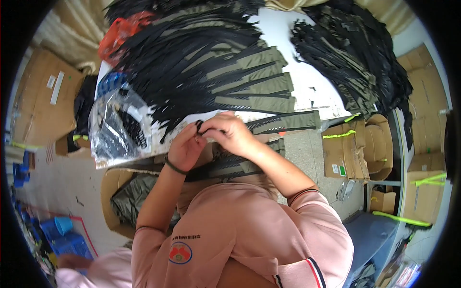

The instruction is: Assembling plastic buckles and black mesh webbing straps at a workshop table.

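Just over the near edge of the white table, both my hands meet at a small black piece (pixel 199 126), looped in shape; its kind is too small to make out. My left hand (pixel 185 150) pinches it from one side, with a dark band round the wrist. My right hand (pixel 231 135) grips it from the other, fingers bent inward. Beyond them, black and olive fabric straps (pixel 259 81) lie fanned out across the table. One strap (pixel 293 121) sticks out to the right from beneath my right hand. More straps (pixel 225 165) rest across my lap, partly hidden by my forearms.
Left on the table (pixel 300 79) is a clear plastic bag (pixel 113 132) of small black parts, with a red bag (pixel 120 36) farther back. Another strap heap (pixel 345 62) is at the far right. Cardboard boxes (pixel 343 151) stand right; an open carton (pixel 113 204) stands at left.
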Demonstrator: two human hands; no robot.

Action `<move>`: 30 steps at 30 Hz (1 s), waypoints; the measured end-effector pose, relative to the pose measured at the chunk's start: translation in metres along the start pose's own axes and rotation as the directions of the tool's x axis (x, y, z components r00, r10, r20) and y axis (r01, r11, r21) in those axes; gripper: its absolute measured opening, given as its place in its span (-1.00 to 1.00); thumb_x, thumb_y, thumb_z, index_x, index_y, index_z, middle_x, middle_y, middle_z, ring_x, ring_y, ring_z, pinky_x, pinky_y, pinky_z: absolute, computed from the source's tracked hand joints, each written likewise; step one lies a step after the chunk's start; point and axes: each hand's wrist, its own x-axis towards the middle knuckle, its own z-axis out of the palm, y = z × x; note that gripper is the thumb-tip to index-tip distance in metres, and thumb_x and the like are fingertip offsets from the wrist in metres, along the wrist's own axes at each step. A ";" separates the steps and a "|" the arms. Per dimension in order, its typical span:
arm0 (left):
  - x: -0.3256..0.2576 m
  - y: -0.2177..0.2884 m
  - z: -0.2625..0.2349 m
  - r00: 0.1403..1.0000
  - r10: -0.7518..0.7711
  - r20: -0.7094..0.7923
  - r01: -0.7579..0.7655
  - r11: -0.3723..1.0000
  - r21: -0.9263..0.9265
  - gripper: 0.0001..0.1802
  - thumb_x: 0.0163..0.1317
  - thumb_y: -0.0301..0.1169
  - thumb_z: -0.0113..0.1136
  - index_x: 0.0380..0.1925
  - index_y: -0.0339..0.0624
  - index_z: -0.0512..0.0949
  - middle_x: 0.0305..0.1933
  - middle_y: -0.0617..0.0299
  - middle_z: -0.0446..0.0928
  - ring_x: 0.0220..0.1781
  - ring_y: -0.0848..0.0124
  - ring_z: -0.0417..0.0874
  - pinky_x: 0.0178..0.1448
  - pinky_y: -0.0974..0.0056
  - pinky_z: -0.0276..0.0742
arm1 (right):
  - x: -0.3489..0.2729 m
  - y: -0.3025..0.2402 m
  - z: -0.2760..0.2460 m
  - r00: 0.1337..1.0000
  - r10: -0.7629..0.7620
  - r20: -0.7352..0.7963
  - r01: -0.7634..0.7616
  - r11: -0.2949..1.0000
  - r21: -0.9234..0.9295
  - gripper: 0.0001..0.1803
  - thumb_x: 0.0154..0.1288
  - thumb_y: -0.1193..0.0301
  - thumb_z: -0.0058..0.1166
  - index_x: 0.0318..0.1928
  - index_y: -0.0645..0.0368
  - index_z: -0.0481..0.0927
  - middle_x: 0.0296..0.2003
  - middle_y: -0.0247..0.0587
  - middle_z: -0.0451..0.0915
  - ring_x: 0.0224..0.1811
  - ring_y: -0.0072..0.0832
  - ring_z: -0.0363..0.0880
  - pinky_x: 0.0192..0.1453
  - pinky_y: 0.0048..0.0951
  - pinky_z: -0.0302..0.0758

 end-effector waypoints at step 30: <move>0.003 -0.018 0.012 0.787 0.437 0.435 -0.599 0.375 0.708 -0.65 0.02 -0.72 0.24 -0.17 -0.29 0.41 -0.04 0.08 0.42 0.06 0.31 0.47 0.17 0.27 0.39 | -0.015 0.005 0.001 0.868 0.490 0.078 -0.408 0.617 0.673 -0.68 -0.03 0.76 0.12 -0.31 0.14 0.37 -0.52 -0.44 0.44 -0.48 -0.71 0.42 -0.43 -0.66 0.37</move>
